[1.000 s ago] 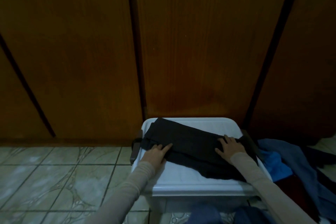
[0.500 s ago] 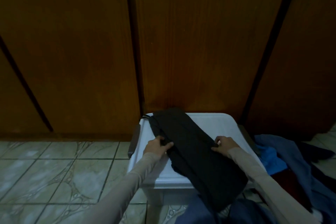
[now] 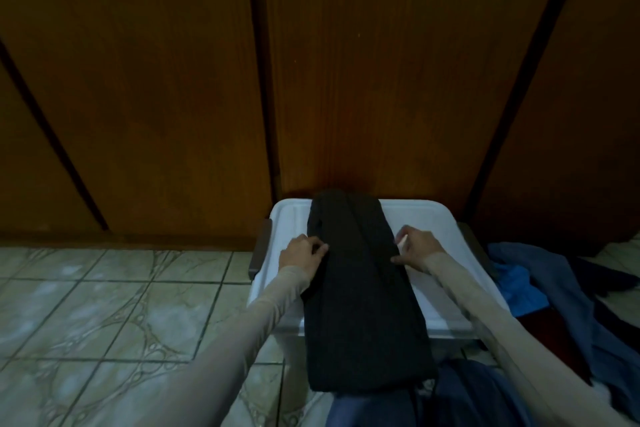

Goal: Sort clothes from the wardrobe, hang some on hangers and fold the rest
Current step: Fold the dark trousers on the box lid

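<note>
A long, folded black garment (image 3: 360, 291) lies lengthwise across the lid of a white plastic bin (image 3: 436, 246), its near end hanging over the bin's front edge. My left hand (image 3: 304, 250) pinches the garment's left edge about a third of the way down. Opposite it, my right hand (image 3: 415, 248) grips the right edge. Both arms wear beige sleeves. The closed brown wardrobe doors (image 3: 363, 62) fill the background behind the bin.
A heap of blue, dark and red clothes (image 3: 554, 291) lies on the floor to the right of the bin. More dark blue fabric (image 3: 460, 392) sits at the bottom, near my lap. Pale patterned floor tiles (image 3: 114, 308) spread to the left.
The black garment was turned from lying crosswise on the lid to lying lengthwise. My hands went from resting flat on it to gripping its two side edges.
</note>
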Demonstrator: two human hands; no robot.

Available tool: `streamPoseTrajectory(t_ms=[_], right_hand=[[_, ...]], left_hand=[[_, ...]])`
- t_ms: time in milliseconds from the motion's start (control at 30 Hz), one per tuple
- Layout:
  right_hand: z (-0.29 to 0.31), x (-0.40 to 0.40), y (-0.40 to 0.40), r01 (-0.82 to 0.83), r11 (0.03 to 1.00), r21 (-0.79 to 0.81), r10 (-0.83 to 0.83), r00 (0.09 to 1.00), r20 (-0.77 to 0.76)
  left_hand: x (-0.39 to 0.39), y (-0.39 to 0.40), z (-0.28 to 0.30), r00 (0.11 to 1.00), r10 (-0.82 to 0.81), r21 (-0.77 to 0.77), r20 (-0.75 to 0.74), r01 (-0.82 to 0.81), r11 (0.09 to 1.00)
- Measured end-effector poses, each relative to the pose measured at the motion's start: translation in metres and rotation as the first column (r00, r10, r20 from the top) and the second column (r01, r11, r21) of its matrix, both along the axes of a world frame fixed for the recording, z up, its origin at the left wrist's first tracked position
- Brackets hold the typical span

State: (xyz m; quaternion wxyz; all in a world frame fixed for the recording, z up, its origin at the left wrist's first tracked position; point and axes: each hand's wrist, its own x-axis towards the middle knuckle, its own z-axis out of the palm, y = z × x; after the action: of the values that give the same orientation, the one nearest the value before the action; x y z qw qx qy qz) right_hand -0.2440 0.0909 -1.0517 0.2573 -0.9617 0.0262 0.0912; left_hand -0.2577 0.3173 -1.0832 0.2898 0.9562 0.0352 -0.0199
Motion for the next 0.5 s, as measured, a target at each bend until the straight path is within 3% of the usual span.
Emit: streamPoseTrajectory(t_ms=[67,133,300,500], right_hand=[[-0.001,0.002,0.008,-0.037,0.989,0.145,0.052,0.993,-0.104],[-0.006,0.002,0.02,-0.038,0.987,0.156,0.071,0.975,-0.21],[-0.016,0.002,0.042,0.02,0.993,0.114,0.004,0.978,-0.207],[-0.02,0.006,0.053,0.07,0.964,0.256,-0.001,0.966,-0.258]], left_hand=[[-0.004,-0.006,0.003,0.987,0.026,-0.208,-0.158,-0.059,0.976],[-0.004,-0.01,0.003,0.972,0.069,-0.221,-0.227,-0.12,0.968],[-0.006,-0.012,0.002,0.965,0.156,-0.252,-0.213,-0.209,0.945],[-0.007,0.002,0.004,0.931,0.289,-0.338,-0.222,-0.351,0.873]])
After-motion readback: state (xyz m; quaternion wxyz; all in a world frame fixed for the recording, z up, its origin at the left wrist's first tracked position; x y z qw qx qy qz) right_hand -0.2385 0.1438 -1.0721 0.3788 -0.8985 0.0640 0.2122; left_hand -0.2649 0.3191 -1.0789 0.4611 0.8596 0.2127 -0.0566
